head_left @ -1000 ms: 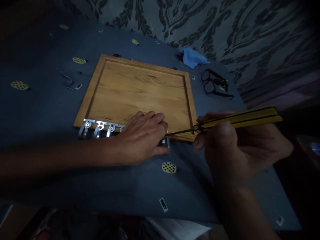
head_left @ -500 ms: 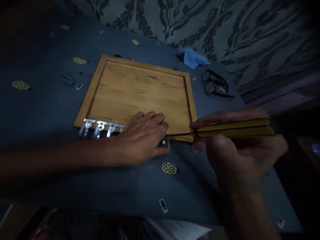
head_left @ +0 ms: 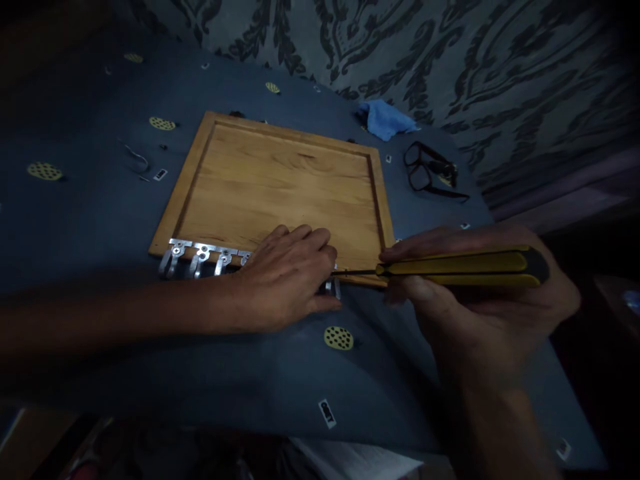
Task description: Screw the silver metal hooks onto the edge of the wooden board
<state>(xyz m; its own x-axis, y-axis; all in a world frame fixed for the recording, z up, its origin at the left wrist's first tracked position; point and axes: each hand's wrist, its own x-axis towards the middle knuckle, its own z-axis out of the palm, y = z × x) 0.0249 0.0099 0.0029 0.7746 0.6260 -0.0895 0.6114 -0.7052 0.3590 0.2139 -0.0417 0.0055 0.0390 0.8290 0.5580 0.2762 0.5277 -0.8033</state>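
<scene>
Compared with one second earlier, I noted the yellow-and-black screwdriver (head_left: 460, 263) nearer level: its butt, formerly raised toward the far side, had dropped, and the handle was turned about its axis so that a dark end cap showed. The right hand (head_left: 493, 320) had shifted with it. I logged no change in the left hand's (head_left: 295, 273) grip; the board appeared only marginally lower in my view.

Orientation: the screwdriver's long axis ran left to right, roughly along the near edge of the wooden board (head_left: 300, 180), shaft pointing left, butt right. I could not see the tip; it vanished at the left hand's fingers. The board's long axis also ran left to right, sloping slightly nearer me at the right end. The metal hook rail (head_left: 213, 249) lay along its near edge, hooks projecting toward me.

Hands: the right was closed around the screwdriver handle, above the board's near right corner. The left lay over the rail, fingers bent and bunched, thumb apart below; I could not tell whether it pinched anything.
</scene>
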